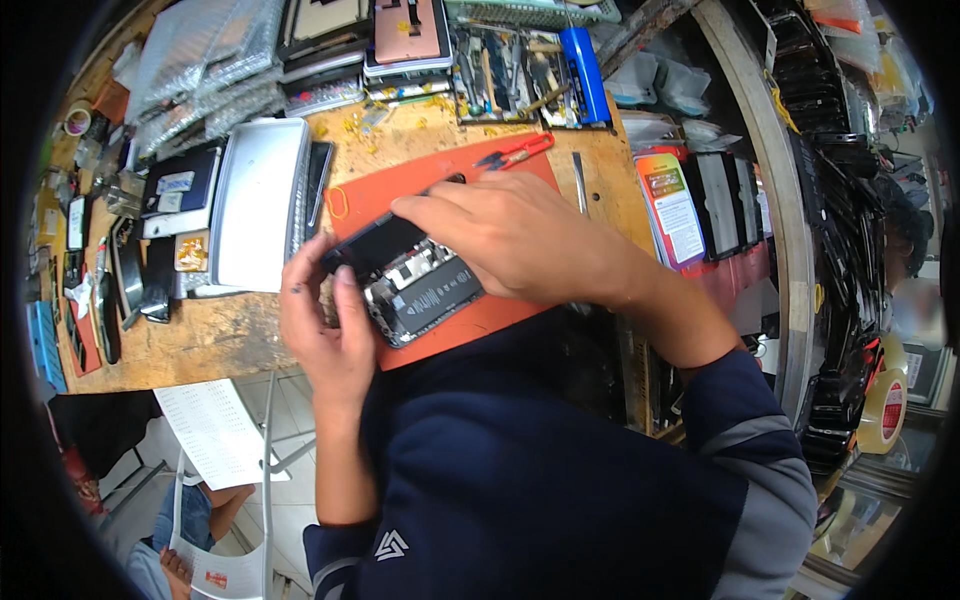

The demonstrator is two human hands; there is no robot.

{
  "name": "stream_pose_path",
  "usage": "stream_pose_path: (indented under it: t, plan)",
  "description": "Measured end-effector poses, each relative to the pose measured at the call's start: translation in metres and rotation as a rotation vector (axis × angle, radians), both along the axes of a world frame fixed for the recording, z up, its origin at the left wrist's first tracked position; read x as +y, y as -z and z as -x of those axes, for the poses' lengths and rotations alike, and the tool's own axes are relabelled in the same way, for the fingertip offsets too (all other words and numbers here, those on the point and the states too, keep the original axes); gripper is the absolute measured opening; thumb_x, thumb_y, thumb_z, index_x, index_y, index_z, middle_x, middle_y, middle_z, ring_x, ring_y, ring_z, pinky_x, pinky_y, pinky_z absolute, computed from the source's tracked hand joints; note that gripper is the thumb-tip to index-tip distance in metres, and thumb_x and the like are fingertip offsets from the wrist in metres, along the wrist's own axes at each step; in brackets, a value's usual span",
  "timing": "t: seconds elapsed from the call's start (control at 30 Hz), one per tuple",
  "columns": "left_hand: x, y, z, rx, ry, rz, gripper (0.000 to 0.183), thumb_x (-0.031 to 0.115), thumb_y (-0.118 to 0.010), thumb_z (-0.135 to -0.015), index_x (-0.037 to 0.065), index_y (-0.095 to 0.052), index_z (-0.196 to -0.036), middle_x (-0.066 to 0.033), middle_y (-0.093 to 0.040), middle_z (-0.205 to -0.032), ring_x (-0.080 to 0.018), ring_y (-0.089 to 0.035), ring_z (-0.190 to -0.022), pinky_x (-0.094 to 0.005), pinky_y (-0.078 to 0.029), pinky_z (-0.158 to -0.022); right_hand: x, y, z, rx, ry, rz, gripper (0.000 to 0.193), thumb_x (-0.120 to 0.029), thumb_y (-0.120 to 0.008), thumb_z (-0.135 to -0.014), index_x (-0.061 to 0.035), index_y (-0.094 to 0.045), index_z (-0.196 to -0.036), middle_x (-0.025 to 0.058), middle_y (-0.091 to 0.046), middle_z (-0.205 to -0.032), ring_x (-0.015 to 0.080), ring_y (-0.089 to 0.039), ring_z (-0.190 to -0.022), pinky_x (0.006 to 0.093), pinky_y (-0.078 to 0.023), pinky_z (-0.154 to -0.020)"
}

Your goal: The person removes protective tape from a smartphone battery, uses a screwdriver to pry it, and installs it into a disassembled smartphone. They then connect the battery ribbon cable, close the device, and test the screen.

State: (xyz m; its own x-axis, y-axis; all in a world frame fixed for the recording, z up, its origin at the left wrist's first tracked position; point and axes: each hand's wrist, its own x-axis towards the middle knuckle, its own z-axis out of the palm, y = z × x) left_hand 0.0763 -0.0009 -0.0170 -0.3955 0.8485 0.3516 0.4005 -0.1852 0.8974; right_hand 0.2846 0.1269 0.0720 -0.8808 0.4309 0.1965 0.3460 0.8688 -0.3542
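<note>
An opened smartphone, its black battery (436, 302) and inner parts showing, is tilted above an orange-red mat (480, 325). The dark phone screen (382, 243) stands raised along the phone's far side. My left hand (335, 325) is closed on the phone's left end, thumb near the screen's lower corner and fingers behind. My right hand (510, 235) reaches across the phone's right part, its fingers bent over the screen's upper edge. That hand covers the right end of the phone, and its fingertips are partly hidden.
Red-handled snips (520, 150) and a yellow rubber band (338, 204) lie on the mat. A metal tool (580, 183) is to the right. A white tray (262, 205), a tool box (510, 75) and bubble-wrapped packs (205, 65) crowd the bench. Another person's hand (178, 572) shows lower left.
</note>
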Motion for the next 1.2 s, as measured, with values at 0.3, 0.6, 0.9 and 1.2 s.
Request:
stream_pose_path:
  t: [0.3,0.6,0.9,1.2]
  plan:
    - [-0.008,-0.024,0.015,0.263,0.312,0.137,0.033,0.011,-0.086,-0.084,0.001,-0.07,-0.111,-0.0179,-0.067,-0.114,-0.0358,-0.068,-0.107,-0.0402,-0.055,-0.089,0.035,-0.016,-0.043,0.123,0.504,-0.011,0.052,-0.016,-0.074,-0.096,-0.0051,-0.057,-0.144,0.0171,-0.071,-0.104,0.0369,-0.072,-0.09,0.0466,-0.055,-0.077]
    - [-0.018,-0.022,0.013,0.556,0.417,0.222,0.091,0.027,-0.095,-0.071,0.004,-0.052,-0.148,-0.0175,-0.062,-0.138,-0.0416,-0.054,-0.132,-0.0518,-0.036,-0.116,0.024,0.022,-0.049,0.238,0.413,0.183,0.032,-0.013,-0.076,-0.095,-0.0011,-0.068,-0.124,0.0149,-0.069,-0.099,0.03,-0.073,-0.087,0.0407,-0.057,-0.075]
    - [-0.016,-0.018,0.033,0.422,0.575,0.194,0.094,0.027,-0.09,-0.078,0.004,-0.044,-0.157,-0.0225,-0.059,-0.141,-0.0431,-0.055,-0.132,-0.0522,-0.037,-0.119,0.018,-0.011,0.014,0.173,0.191,0.131,0.024,-0.012,-0.073,-0.095,-0.0003,-0.07,-0.116,0.017,-0.069,-0.098,0.035,-0.071,-0.092,0.0439,-0.056,-0.081]
    - [-0.023,0.005,0.026,0.436,0.426,0.032,0.091,0.032,-0.083,-0.086,0.004,-0.039,-0.161,-0.0186,-0.062,-0.134,-0.0386,-0.058,-0.122,-0.048,-0.048,-0.106,0.028,-0.173,0.207,0.476,-0.402,-0.311,0.014,-0.007,-0.073,-0.094,-0.0006,-0.072,-0.106,0.0137,-0.068,-0.087,0.032,-0.07,-0.081,0.0411,-0.055,-0.071]
